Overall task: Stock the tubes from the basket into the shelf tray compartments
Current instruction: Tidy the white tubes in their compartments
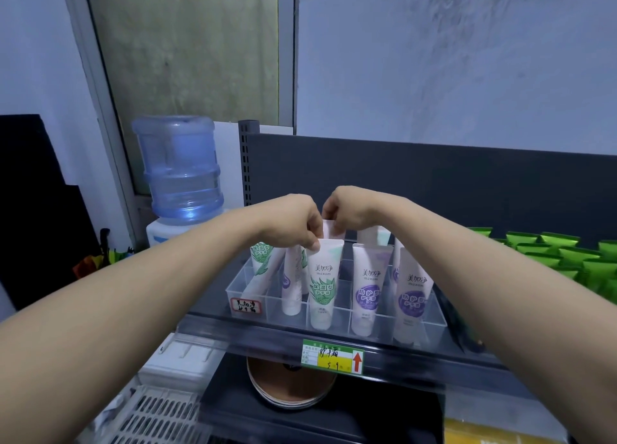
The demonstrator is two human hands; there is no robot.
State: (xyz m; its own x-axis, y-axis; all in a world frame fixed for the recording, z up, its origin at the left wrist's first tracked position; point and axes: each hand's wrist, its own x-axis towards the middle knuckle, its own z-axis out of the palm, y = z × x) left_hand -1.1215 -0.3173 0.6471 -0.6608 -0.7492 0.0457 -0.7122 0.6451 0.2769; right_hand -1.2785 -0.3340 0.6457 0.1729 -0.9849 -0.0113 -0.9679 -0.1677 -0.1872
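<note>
Upright green tube point(322, 286), front-middle compartment of tray point(437, 323), top crimp pinched from above by left hand point(290, 226). Second tube point(331, 231) just behind, pinched by right hand point(354, 209). Long axes near vertical.

Clear tray point(430, 323): 1. Green-leaf tubes point(323, 286), point(261, 256): 2. Purple-print tubes point(367, 290), point(413, 296), point(289, 281): 3 plain, more hidden behind. Water jug point(182, 169): 1.
</note>
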